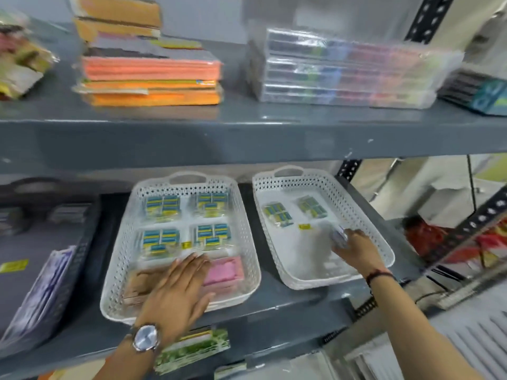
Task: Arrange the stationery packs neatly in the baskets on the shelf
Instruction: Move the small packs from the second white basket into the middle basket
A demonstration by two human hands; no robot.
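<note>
While four blue packs (186,223) fill one basket (115,270), two (295,211) occupy another (384,250).

— What did the room look like?
— A grey metal shelving unit (247,135) filled the view, with a black perforated upright (428,17) at its far right.
— And behind it?
— A pale wall (197,15), blurred. Bright, even light lay on the upper board.
</note>
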